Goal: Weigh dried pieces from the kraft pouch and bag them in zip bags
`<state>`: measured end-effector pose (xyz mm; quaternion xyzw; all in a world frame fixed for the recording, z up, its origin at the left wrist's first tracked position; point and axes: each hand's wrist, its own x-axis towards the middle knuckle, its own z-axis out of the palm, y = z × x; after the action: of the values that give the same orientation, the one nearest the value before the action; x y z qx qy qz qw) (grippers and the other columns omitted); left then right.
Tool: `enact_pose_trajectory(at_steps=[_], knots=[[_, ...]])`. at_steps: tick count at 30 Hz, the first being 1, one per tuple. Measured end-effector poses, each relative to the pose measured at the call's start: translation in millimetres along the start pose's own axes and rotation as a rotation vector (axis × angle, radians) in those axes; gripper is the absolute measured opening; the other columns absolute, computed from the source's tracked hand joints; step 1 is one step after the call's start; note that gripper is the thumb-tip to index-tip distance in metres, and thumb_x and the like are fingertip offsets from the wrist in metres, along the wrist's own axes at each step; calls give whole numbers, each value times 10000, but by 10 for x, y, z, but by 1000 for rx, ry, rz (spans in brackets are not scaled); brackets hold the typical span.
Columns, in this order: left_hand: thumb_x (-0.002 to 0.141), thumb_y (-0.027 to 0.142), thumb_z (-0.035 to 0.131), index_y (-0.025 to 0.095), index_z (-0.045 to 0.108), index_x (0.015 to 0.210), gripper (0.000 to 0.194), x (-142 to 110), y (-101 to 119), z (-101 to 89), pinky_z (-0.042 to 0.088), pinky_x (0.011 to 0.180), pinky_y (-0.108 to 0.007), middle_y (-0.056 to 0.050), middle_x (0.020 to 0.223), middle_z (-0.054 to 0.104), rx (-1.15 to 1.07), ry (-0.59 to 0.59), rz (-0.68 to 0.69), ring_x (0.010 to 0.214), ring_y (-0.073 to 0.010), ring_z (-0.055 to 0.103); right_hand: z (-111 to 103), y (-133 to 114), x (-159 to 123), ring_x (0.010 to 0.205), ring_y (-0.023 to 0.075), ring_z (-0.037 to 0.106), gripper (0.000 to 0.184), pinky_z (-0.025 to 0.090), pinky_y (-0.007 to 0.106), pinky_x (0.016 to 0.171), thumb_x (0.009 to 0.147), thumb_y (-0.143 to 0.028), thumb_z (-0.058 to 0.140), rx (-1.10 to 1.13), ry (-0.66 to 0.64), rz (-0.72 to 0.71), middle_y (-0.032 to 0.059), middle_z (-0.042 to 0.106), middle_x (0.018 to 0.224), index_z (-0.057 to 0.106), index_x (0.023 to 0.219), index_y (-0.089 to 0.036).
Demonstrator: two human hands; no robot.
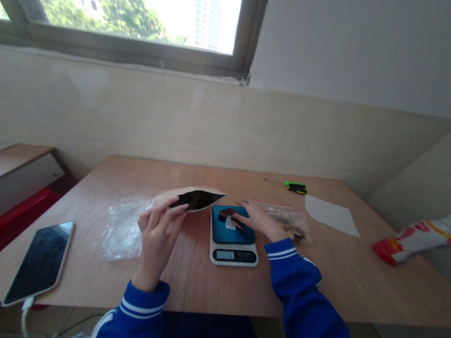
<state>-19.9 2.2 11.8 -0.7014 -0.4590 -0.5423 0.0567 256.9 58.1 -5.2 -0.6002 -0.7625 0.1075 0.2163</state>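
My left hand (160, 230) grips the near edge of a pale paper bag (174, 191), fingers closed on its rim. The bag's mouth gapes toward the right, and dark brown contents show inside. To the right stands a small kitchen scale (211, 252) with a blue top plate and a display whose digits are too small to read. A few brown dried pieces (227, 214) lie on the plate beside a small white label. My right hand (258, 219) reaches over the plate from the right, thumb and fingers apart at the pieces. Its fingertips are partly hidden.
A crumpled clear plastic bag (122, 229) lies left of my left hand. Behind my right wrist is a clear zip bag (300, 223) with brownish pieces. Two screwdrivers (295, 186), a white paper sheet (332, 216), a red-and-white bottle (417, 238) and a cabled tablet (41, 259) surround these.
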Motion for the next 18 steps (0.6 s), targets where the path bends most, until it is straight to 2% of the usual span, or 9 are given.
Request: enact_pose_trajectory(at_steps=[2,5,7,8,10,12,15,18], knots=[[892,247,583,271,689,1012,162,-5,4,2,348,956,-391,-45,1184,664,-6,-6,2,1041,-215,597,-154,-108,-54,1086,245,614,268,466,395,968,878,-266,584,93,93,-7,158,647,1150,645,1098,-126],[893,244,583,257,690,963,129,-5,24,15,349,961,-400,-47,1174,671,-16,-7,19,1027,-216,593,-478,-430,-136,980,190,647,246,516,344,885,932,-268,461,463,257,-85,109,671,1057,636,1043,-136],[897,247,578,247,689,937,118,-4,39,25,352,950,-396,-51,1175,674,-18,-2,31,1032,-217,586,-671,-705,-163,932,170,662,250,535,317,845,942,-274,441,654,151,-196,79,692,992,642,1016,-145],[902,247,571,245,689,933,122,-5,44,29,352,945,-394,-53,1178,675,-17,-1,37,1038,-218,582,-738,-840,-160,935,165,668,254,536,309,848,943,-261,437,685,40,-255,73,703,981,654,1003,-143],[912,247,552,245,689,933,139,-13,51,33,353,937,-391,-54,1174,679,-10,2,45,1030,-215,580,-789,-1072,-118,979,162,669,261,526,302,879,934,-194,434,625,-146,-351,72,718,1030,672,1030,-145],[919,244,538,248,689,934,152,-28,55,33,356,926,-386,-52,1172,682,1,2,49,1019,-213,578,-730,-1225,-29,1054,169,652,313,497,314,941,905,-89,418,459,-254,-423,81,714,1109,685,1059,-144],[919,234,538,251,691,945,156,-60,67,32,362,910,-379,-46,1168,686,7,11,62,1002,-210,575,-502,-1318,163,1111,202,632,371,475,343,976,841,5,435,181,-306,-490,98,699,1169,703,1048,-146],[926,229,523,256,697,966,181,-91,85,40,360,919,-387,-41,1154,691,0,8,81,982,-211,571,-228,-1341,380,1023,239,669,296,513,358,906,802,-4,527,-37,-314,-505,131,719,1104,713,998,-124]])
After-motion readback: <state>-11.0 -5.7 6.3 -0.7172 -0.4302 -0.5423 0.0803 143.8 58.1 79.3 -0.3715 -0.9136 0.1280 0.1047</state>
